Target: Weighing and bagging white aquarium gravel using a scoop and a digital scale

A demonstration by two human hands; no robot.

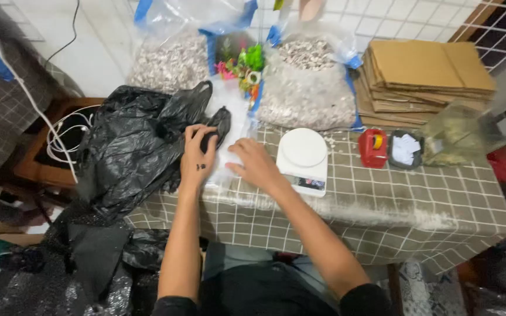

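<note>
Pressing down mid-frame, my left hand [199, 153] grips the black plastic bag [133, 146], while my right hand [255, 164] lies spread on the clear plastic sheet [229, 126]. I judge a tug could nudge the white scale [303, 158] just right.

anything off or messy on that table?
A little. The black plastic bag is crumpled and slumps over the table's left edge, its corner under the left hand. A few pale chips lie loose on the checked cloth beside the white scale. The right hand rests on a clear bag.
</note>
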